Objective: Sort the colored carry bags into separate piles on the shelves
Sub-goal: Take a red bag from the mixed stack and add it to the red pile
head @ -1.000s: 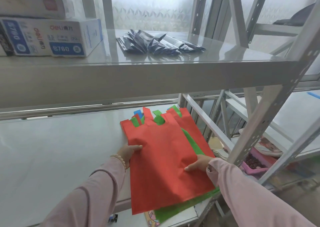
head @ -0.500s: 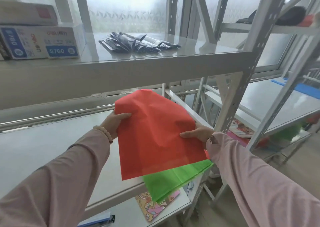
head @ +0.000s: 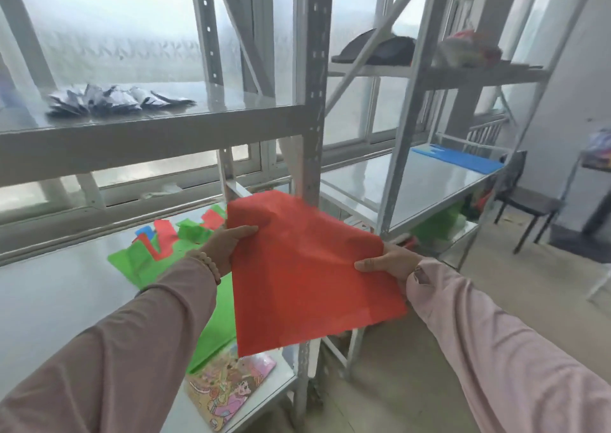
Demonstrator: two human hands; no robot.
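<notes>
A red carry bag (head: 307, 267) is held up in the air in front of the shelf post, folded over at its top. My left hand (head: 228, 244) grips its left edge and my right hand (head: 386, 262) grips its right edge. Behind and left of it, a mixed pile lies on the middle shelf (head: 49, 287): a green bag (head: 145, 260) on top, with red (head: 165, 234) and blue (head: 145, 232) handles showing. A blue bag (head: 459, 161) lies flat on the right-hand rack's shelf (head: 396, 188). Green bags (head: 436, 227) sit on the shelf below it.
A grey upright post (head: 312, 102) stands between the two racks. Dark foil packets (head: 112, 98) lie on the upper left shelf. A cartoon picture book (head: 228, 389) sits on the lowest left shelf. A dark chair (head: 529, 201) stands at the right, and a dark cap (head: 377, 49) on an upper shelf.
Both hands have lifted the red bag off the pile and carried it to the right, toward the post. The view has swung right, uncovering the green bag on the pile.
</notes>
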